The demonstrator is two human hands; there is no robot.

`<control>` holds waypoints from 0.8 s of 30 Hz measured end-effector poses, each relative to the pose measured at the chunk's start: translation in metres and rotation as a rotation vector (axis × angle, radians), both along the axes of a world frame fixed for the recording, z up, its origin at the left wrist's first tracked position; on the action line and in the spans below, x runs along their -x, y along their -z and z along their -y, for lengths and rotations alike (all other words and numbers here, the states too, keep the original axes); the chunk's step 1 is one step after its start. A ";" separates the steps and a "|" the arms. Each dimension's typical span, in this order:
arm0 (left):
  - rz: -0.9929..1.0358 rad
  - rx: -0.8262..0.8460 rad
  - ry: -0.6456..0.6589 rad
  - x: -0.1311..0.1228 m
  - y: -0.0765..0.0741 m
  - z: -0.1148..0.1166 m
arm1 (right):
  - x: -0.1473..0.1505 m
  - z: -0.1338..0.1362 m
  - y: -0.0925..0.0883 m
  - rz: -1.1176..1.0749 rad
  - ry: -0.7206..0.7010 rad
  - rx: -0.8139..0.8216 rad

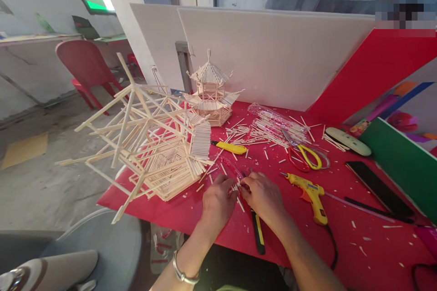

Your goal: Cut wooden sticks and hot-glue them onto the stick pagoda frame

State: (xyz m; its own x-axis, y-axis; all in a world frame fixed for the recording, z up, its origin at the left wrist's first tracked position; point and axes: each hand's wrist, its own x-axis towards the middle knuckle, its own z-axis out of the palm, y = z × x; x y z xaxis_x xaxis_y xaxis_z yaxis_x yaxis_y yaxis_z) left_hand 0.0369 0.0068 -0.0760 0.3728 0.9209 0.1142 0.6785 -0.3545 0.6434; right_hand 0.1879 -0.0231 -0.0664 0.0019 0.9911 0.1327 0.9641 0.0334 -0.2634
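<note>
Presently, the left hand [219, 198] and the right hand [262, 193] are meeting just inside the near edge of the red tabletop [177, 211]. Each hand is pinching, thumb against fingers, on short wooden sticks [236, 187]; the fingertips are partly hiding the contact. The step in hand is apparently gathering or aligning these pieces, and the next move is probably calling for even finger pressure and flush ends. A slim black-and-yellow-handled tool [258, 232] is lying partly beneath the right hand, its handle pointing toward the near edge.

Toward the left corner, a large open stick frame [149, 121] is standing, its pale, matte members projecting past the left edge. A slatted panel [201, 138] on it is showing a ribbed texture. Near the far edge, a tiered stick pavilion [210, 95] is rising to a pointed roof. To its right, loose sticks [246, 135] are lying beside a glossy, crumpled plastic bag [280, 120]. Right of the hands, a smooth yellow glue gun [309, 193] is resting on its side.
</note>
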 end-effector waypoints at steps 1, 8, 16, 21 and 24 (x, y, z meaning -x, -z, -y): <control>-0.073 -0.018 0.004 -0.001 0.000 0.001 | 0.000 -0.001 0.001 0.001 0.001 -0.002; -0.157 -0.034 -0.025 0.002 -0.002 0.004 | -0.002 0.001 0.000 -0.033 0.005 -0.016; 0.149 0.001 -0.056 0.011 -0.004 0.004 | 0.002 0.002 0.001 -0.102 0.002 -0.019; 0.454 0.146 -0.098 0.014 -0.006 0.002 | -0.001 -0.001 0.001 -0.268 0.020 -0.006; 0.602 0.314 -0.141 0.014 -0.006 0.001 | -0.004 0.002 -0.003 -0.450 0.004 0.026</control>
